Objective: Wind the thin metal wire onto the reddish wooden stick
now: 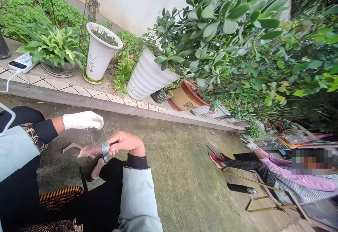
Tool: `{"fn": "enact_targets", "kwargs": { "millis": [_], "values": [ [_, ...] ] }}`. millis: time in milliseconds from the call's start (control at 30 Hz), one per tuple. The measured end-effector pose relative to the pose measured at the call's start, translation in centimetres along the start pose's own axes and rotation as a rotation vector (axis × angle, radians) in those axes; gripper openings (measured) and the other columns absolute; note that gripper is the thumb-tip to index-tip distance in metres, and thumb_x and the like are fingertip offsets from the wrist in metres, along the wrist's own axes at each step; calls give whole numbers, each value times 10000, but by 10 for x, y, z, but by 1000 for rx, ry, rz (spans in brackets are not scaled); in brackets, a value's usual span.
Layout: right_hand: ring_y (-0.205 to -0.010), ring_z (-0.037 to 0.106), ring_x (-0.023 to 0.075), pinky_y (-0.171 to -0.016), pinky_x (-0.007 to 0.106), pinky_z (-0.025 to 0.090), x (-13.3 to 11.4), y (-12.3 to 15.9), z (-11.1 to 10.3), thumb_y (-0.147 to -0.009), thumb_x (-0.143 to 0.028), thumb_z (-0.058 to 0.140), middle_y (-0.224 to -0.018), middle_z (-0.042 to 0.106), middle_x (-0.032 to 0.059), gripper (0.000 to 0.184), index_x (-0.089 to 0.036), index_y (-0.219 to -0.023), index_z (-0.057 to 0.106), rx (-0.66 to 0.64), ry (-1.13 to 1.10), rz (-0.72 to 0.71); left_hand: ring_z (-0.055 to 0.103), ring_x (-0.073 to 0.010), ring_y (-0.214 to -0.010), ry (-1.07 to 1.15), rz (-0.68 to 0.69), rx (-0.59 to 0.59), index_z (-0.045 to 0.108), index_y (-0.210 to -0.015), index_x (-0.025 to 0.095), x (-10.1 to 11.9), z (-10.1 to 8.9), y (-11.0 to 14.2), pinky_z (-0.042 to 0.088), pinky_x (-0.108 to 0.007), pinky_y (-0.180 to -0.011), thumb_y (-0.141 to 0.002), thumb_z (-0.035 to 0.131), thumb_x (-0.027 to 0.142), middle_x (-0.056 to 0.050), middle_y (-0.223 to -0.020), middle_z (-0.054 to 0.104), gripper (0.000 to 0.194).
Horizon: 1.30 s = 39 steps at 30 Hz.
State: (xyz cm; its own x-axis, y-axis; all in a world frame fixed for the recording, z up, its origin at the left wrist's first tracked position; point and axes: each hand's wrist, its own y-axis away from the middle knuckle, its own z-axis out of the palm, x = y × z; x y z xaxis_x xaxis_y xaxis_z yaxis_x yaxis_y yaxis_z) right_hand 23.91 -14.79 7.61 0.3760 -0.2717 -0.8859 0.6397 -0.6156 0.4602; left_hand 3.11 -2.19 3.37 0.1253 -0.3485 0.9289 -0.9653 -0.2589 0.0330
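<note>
My left hand [83, 120], in a white knitted glove, is closed with its fingers pressed together. Fine curly strands, like thin wire [91, 137], hang between its fingertips and my right hand. My bare right hand [125, 142] grips a short, thick reddish-brown stick [91, 151] by the end bound with a grey coil [105, 148], which looks like wound wire. The stick's uncovered end points left, below the glove. Behind it on the ground lies a forked piece of branch [72, 146]. My fingers partly hide the coil.
Beyond my hands runs a tiled ledge [87, 93] with potted plants, among them a white flared pot [101, 54] and a ribbed white pot [149, 75]. A white device [22, 63] with a cable lies there. At right, another person [285, 175] sits by a metal-framed chair [264, 204].
</note>
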Motion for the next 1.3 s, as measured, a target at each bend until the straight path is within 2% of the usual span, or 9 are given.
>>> {"fn": "enact_targets", "kwargs": {
  "millis": [133,300,500,700,767,867,1033,1167,1300],
  "values": [
    [-599,506,92,-581,217,425,8,3,-10,-818,-394,580,-745,620,18,266,-135,-845,638,681,-63,-158,419,-115,-546,169,-121,-8,590,-830,155,-3,9,2,344,-230,-515,-838,508,430,-9,-686,554,288],
    [-721,553,161,-691,270,416,17,-11,-21,-863,-261,476,-815,641,56,212,-165,-951,643,1186,477,237,379,-109,-583,232,-88,-76,576,-802,143,3,14,8,322,-228,-529,-853,509,343,-4,-723,529,217],
    [-703,585,176,-634,262,384,15,1,-17,-789,-154,565,-767,666,81,148,-158,-833,705,595,682,660,450,-129,-672,-33,-39,-11,594,-774,145,3,2,9,373,-215,-655,-841,506,367,11,-729,560,248],
    [-619,536,107,-593,213,395,0,7,-2,-769,-244,617,-687,628,-7,180,-155,-897,706,42,243,177,518,-149,-697,25,-116,214,603,-792,151,-5,-7,-1,402,-224,-659,-784,536,391,-8,-761,611,249],
    [-645,539,105,-617,215,413,-4,6,1,-770,-310,628,-738,637,2,220,-145,-900,691,107,101,-47,486,-135,-629,62,-139,221,592,-772,145,-9,-5,-4,380,-220,-590,-777,540,395,-10,-721,589,255],
    [-627,509,95,-601,207,409,-2,3,-3,-796,-316,583,-748,615,10,200,-139,-854,655,631,-23,-229,395,-104,-533,156,-167,129,578,-780,134,-13,5,-5,305,-213,-500,-806,535,387,-3,-658,531,257],
    [-709,566,143,-650,245,428,13,-8,-18,-865,-279,469,-826,650,63,245,-150,-978,644,1202,250,130,361,-90,-537,280,-102,-229,591,-837,113,-4,22,5,296,-210,-503,-859,530,368,0,-696,512,263],
    [-808,607,190,-712,275,420,17,-5,-20,-839,-218,545,-877,684,106,181,-162,-938,686,928,692,620,413,-106,-615,110,-68,-151,596,-816,124,1,13,8,345,-203,-583,-859,520,357,2,-734,546,249],
    [-627,559,112,-608,217,403,11,3,-11,-814,-199,572,-700,653,30,139,-153,-831,702,274,470,495,492,-134,-697,-110,-109,127,605,-806,145,-5,-9,8,377,-201,-666,-827,513,386,12,-758,597,259]
  ]
}}
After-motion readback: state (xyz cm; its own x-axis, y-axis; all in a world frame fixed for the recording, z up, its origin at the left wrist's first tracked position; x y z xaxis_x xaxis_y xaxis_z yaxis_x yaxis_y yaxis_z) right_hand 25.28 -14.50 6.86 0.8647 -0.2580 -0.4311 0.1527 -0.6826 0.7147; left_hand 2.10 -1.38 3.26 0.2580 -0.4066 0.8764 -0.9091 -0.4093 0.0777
